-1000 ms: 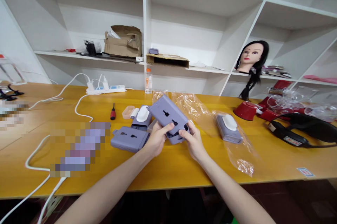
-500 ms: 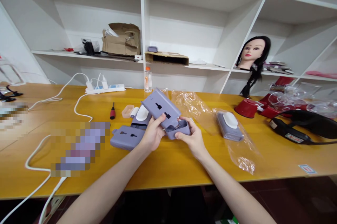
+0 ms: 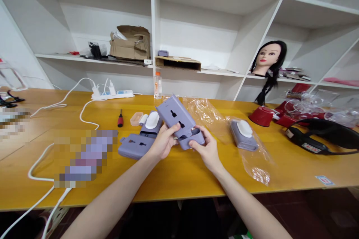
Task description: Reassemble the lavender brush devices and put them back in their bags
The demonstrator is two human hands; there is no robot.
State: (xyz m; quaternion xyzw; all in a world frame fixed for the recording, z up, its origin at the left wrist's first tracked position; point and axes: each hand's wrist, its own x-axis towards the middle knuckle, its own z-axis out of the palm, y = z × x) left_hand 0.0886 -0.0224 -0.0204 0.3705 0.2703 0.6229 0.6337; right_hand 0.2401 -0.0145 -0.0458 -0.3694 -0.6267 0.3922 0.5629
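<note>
My left hand (image 3: 165,142) grips a purple plastic panel (image 3: 176,111) with two dark key-shaped slots, the thumb pressed near the lower slot. My right hand (image 3: 206,148) pinches a small purple box-shaped end piece (image 3: 187,142) against the panel's lower end. The two parts meet at an angle, and a gap with part of the inside shows between them. Just left of my left hand lies a similar slotted purple part (image 3: 136,146). Behind it sits a purple case with a white oval piece (image 3: 152,120).
A red-handled screwdriver (image 3: 120,119) and an orange translucent cup (image 3: 137,118) lie to the left. Plastic wrap (image 3: 206,113) and a bagged purple unit (image 3: 244,140) are at right, near a red holder (image 3: 261,115) and a black visor (image 3: 311,138). A bottle (image 3: 157,86) stands behind.
The end piece has tipped towards the panel, so its inside shows less and the gap is narrower. Both hands keep their hold, and the panel has shifted slightly right.
</note>
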